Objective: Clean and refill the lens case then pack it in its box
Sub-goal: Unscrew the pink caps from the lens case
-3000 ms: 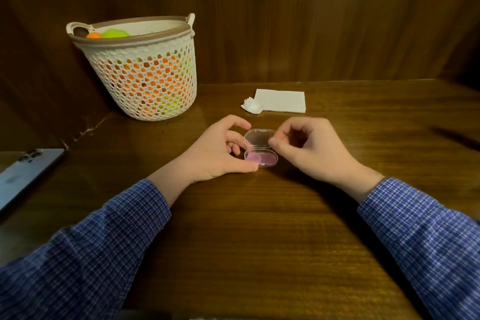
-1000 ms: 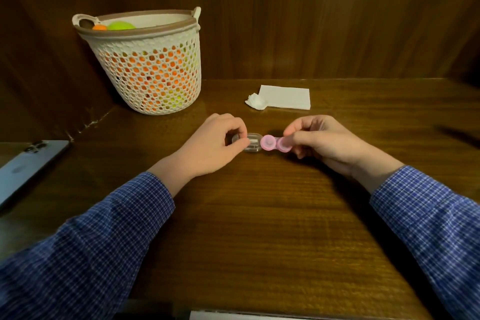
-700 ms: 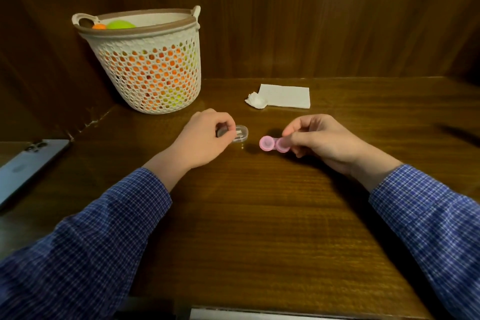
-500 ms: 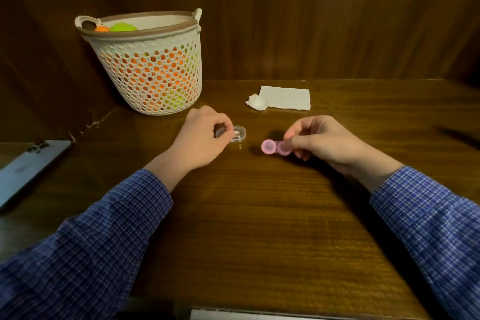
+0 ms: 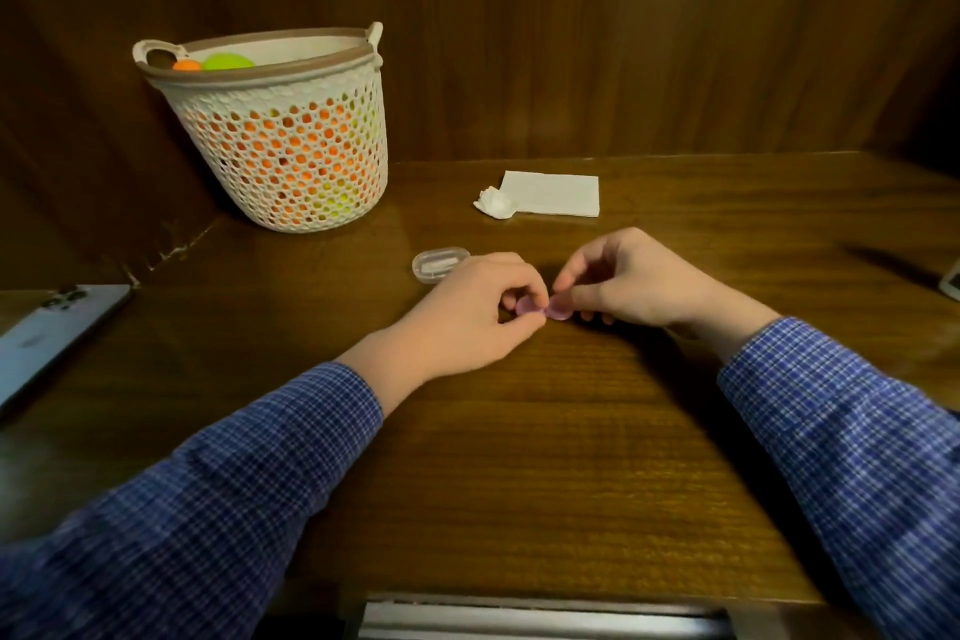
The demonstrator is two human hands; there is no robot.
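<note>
— While both hands pinch the pink lens case point(image 5: 543, 309) low over the table point(image 5: 571, 431), how far along are we?

— Early, I'd say. Left hand point(image 5: 467, 317) grips one cap, right hand point(image 5: 628, 283) the other; caps look on.

— And its box?

— Clear box point(image 5: 440, 264) sits just behind the left hand, apart. Tissue point(image 5: 550, 192) waits untouched. Cleaning, refilling and packing all remain.

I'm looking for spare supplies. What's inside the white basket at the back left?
Over the rim of the basket, an orange ball and a green ball show. Orange and yellow-green shapes show through the holes; what they are, and the bottom, is hidden.
</note>
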